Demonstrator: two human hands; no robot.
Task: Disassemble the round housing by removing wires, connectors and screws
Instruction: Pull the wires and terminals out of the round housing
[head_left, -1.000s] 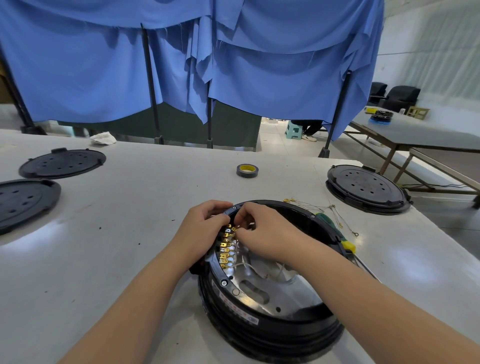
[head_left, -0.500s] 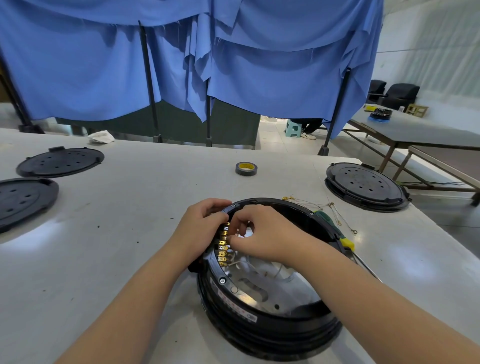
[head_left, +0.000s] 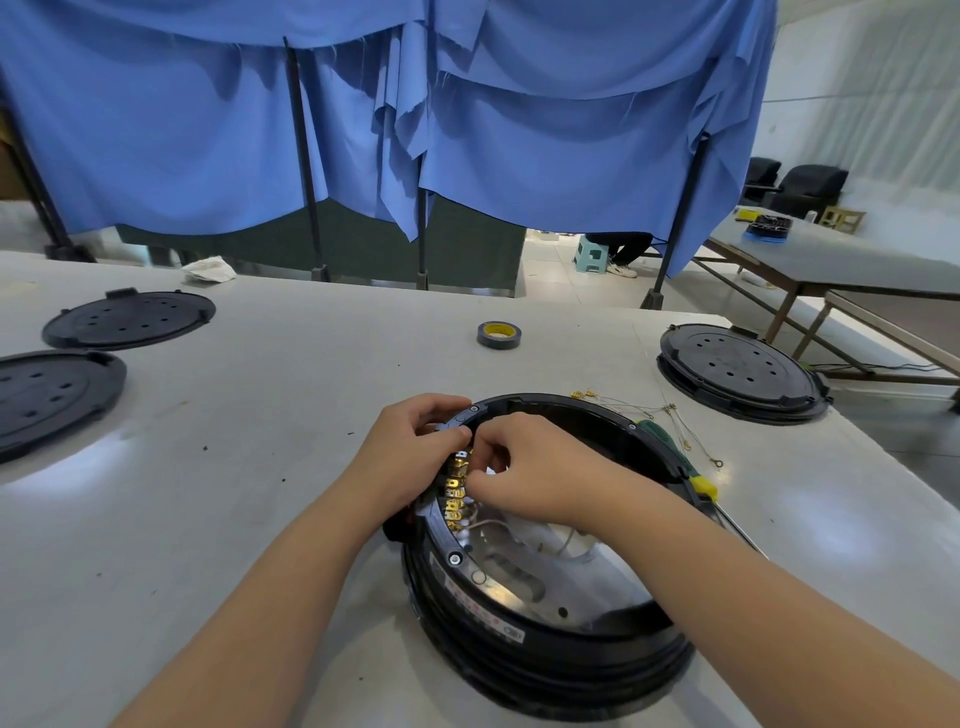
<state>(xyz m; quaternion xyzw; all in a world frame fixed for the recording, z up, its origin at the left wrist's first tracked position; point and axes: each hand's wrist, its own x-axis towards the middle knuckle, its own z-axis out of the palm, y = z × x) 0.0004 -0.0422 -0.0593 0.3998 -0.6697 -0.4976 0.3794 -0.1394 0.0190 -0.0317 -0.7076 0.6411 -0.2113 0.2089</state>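
Fingers of both hands were curled at the gold connectors (head_left: 456, 486): the left hand (head_left: 410, 447) gripped the rim, the right hand (head_left: 524, 467) pinched a terminal. The round housing (head_left: 545, 639) lay open side up on the table (head_left: 234, 467). Its rim label (head_left: 480, 613) was unreadable.

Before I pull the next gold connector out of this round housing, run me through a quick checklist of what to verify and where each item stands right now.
1. Left hand steadies the housing rim: ok.
2. Right hand pinches at the top of the gold connectors: ok.
3. Which connector is pinched: cannot tell, fingers hide it.
4. Rim screw removed: not ok, still in.
5. Screwdriver within reach beside the housing: ok.
6. Removed wires lie outside the housing: ok.
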